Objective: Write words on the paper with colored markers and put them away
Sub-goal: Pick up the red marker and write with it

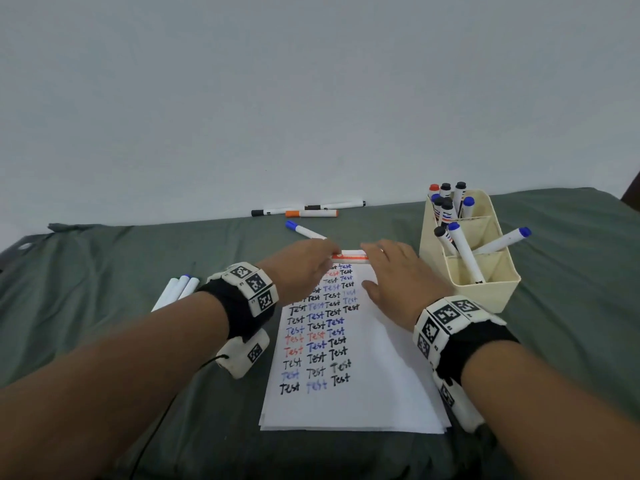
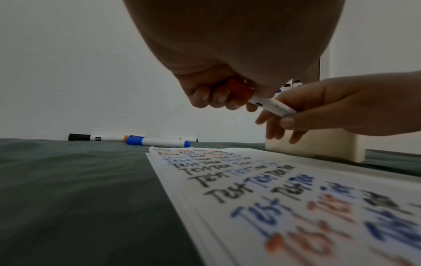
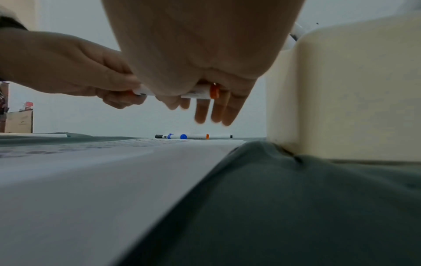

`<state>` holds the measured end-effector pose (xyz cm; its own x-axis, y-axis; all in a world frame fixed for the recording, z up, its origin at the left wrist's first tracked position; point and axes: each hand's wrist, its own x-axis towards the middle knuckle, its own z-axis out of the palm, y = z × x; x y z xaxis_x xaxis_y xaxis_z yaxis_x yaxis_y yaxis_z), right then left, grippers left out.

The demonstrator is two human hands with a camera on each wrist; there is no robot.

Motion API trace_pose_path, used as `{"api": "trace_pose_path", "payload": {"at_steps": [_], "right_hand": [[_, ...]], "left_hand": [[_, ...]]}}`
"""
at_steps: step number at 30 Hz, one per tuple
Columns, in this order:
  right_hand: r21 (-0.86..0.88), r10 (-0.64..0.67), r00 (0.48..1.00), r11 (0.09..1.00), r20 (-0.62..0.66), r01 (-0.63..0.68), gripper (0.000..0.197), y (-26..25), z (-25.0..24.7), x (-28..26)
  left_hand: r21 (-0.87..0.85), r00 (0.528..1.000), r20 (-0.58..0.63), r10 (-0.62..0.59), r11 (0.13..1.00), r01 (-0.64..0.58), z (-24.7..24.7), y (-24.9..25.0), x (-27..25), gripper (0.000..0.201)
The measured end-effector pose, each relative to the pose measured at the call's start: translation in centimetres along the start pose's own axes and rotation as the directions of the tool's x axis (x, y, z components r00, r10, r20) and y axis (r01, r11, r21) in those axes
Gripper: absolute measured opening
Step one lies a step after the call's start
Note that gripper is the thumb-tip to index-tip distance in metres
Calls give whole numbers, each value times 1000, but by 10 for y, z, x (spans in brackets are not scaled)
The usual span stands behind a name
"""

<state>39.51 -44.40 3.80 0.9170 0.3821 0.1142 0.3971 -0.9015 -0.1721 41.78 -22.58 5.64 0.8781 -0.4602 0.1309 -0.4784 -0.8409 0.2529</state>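
A white marker with an orange-red cap is held level between both hands above the far end of the paper. My left hand curls round its capped end. My right hand pinches the white barrel with thumb and forefinger, while its other fingers hang straight down. The sheet, top of a thin stack, carries rows of "Test" in black, blue and red. A cream pen holder with several markers stands right of the paper.
Loose markers lie beyond the paper near the wall: a blue one, an orange one and two black ones. More white markers lie left of my left wrist. A dark green cloth covers the surface.
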Motion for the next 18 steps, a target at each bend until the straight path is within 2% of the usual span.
{"api": "trace_pose_path", "payload": {"at_steps": [2, 3, 6, 8, 11, 16, 18], "right_hand": [[7, -9, 999, 1000, 38, 9, 36, -2, -4, 2], [-2, -14, 998, 1000, 64, 14, 31, -3, -5, 2], [-20, -28, 990, 999, 135, 31, 28, -4, -7, 3], [-7, -35, 983, 999, 180, 37, 26, -5, -8, 3], [11, -51, 975, 999, 218, 50, 24, -7, -8, 5], [30, -76, 975, 997, 207, 71, 24, -9, -10, 2], [34, -54, 979, 998, 195, 48, 24, -7, -10, 2]], "left_hand": [[35, 999, 9, 40, 999, -41, 0, 7, -8, 22], [80, 999, 20, 46, 996, -47, 1, 9, -10, 22], [253, 999, 42, 14, 967, -24, 4, 8, -17, 21], [297, 999, 46, -9, 955, -5, 5, 7, -22, 24], [241, 994, 75, -77, 969, 57, 1, 5, -25, 30], [103, 973, 147, -178, 981, 164, 0, -3, -36, 38], [-19, 967, 98, -235, 971, 238, 3, -10, -41, 34]]}}
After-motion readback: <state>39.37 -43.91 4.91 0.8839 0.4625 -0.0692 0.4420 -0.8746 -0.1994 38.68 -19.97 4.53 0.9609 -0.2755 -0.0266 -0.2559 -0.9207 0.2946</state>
